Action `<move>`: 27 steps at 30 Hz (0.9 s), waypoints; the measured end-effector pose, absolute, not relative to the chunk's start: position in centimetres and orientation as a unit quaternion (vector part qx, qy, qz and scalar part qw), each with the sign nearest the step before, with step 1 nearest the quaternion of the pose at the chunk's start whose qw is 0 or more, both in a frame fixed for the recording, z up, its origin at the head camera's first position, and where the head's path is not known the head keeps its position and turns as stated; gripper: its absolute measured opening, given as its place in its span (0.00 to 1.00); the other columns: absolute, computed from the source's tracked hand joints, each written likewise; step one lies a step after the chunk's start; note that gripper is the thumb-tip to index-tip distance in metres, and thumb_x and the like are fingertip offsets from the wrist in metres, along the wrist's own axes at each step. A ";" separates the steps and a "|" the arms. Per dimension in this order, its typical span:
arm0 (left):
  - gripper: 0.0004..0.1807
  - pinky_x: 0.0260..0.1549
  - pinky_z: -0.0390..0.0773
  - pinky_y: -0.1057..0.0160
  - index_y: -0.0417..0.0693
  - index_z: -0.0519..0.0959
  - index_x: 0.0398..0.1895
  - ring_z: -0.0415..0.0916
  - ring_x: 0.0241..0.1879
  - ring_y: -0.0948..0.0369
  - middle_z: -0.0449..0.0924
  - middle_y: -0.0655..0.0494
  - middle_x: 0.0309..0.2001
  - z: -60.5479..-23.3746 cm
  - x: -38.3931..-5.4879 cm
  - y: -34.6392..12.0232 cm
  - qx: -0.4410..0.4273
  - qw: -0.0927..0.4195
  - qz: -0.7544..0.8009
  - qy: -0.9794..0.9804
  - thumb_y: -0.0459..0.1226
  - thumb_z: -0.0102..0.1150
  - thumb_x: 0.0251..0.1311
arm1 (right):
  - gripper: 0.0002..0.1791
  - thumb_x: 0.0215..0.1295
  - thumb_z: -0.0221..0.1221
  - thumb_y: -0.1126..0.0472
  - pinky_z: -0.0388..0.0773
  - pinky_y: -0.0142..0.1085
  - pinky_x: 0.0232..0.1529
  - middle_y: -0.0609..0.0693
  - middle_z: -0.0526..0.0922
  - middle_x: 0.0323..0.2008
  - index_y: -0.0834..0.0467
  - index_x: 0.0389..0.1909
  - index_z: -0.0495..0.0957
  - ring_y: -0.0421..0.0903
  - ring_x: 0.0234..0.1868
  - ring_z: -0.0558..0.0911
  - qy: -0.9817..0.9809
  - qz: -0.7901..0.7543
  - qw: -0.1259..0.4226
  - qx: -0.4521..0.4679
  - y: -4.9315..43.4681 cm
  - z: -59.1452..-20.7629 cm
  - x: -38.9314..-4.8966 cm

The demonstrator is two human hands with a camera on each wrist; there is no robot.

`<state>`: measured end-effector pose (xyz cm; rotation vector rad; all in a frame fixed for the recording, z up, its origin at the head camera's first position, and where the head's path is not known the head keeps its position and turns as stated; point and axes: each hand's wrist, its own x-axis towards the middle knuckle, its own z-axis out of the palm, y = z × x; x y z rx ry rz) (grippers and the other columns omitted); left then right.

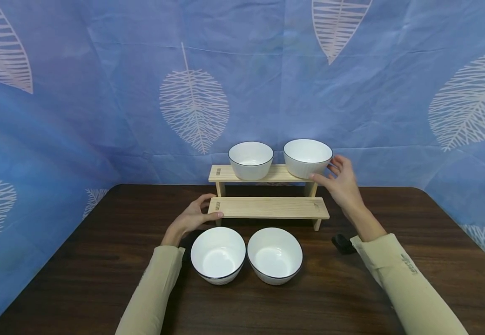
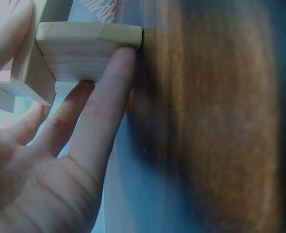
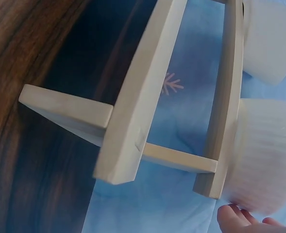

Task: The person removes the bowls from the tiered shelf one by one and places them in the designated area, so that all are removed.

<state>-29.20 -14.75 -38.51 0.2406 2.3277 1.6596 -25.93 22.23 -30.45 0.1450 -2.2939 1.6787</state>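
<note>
A two-tier wooden shelf stand (image 1: 267,208) stands toward the back of the table. My left hand (image 1: 192,215) grips the left end of its lower board, with the thumb at the front edge and the fingers against the end and the leg (image 2: 84,51). On the upper board sit two white bowls with dark rims, a left bowl (image 1: 251,161) and a right bowl (image 1: 307,160). My right hand (image 1: 343,184) holds the right bowl by its outer right side, thumb low at the front; in the right wrist view its fingertips (image 3: 228,216) are at the bowl's ribbed wall.
Two more white bowls, one left (image 1: 218,255) and one right (image 1: 274,256), stand side by side in front of the stand. A small black object (image 1: 343,244) lies by the right sleeve. Blue leaf-patterned cloth (image 1: 242,93) hangs behind the dark wooden table (image 1: 330,298).
</note>
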 end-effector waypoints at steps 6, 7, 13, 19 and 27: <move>0.42 0.53 0.77 0.37 0.41 0.55 0.77 0.75 0.57 0.39 0.62 0.31 0.69 -38.6 -29.2 -14.7 0.082 0.135 0.570 0.807 0.35 0.67 0.65 | 0.54 0.65 0.65 0.64 0.52 0.55 0.74 0.69 0.45 0.77 0.70 0.78 0.35 0.64 0.77 0.52 -0.797 0.584 0.147 0.047 22.2 -30.3 -26.6; 0.42 0.53 0.77 0.37 0.41 0.55 0.78 0.75 0.57 0.39 0.62 0.31 0.69 -38.6 -29.2 -14.7 0.082 0.135 0.571 0.806 0.35 0.67 0.65 | 0.55 0.65 0.65 0.64 0.52 0.55 0.74 0.69 0.46 0.77 0.71 0.78 0.35 0.64 0.77 0.52 -0.797 0.584 0.147 0.046 22.2 -30.3 -26.7; 0.42 0.53 0.77 0.36 0.40 0.55 0.78 0.75 0.57 0.38 0.62 0.30 0.69 -38.5 -29.2 -14.7 0.083 0.134 0.576 0.802 0.35 0.66 0.65 | 0.56 0.64 0.66 0.64 0.51 0.54 0.75 0.69 0.46 0.78 0.70 0.78 0.34 0.63 0.77 0.52 -0.796 0.587 0.143 0.045 22.2 -30.1 -27.3; 0.42 0.53 0.77 0.36 0.41 0.56 0.77 0.75 0.58 0.38 0.62 0.31 0.69 -38.5 -29.2 -14.7 0.083 0.133 0.572 0.805 0.35 0.67 0.65 | 0.56 0.64 0.66 0.64 0.51 0.59 0.74 0.70 0.46 0.77 0.70 0.77 0.34 0.66 0.77 0.50 -0.800 0.578 0.147 0.061 22.4 -30.5 -28.0; 0.42 0.52 0.77 0.36 0.41 0.56 0.77 0.76 0.57 0.38 0.62 0.31 0.68 -38.7 -29.2 -14.8 0.085 0.132 0.574 0.804 0.35 0.67 0.65 | 0.58 0.62 0.68 0.62 0.58 0.60 0.69 0.70 0.48 0.75 0.68 0.78 0.34 0.67 0.73 0.55 -0.801 0.577 0.141 0.072 22.4 -30.6 -29.2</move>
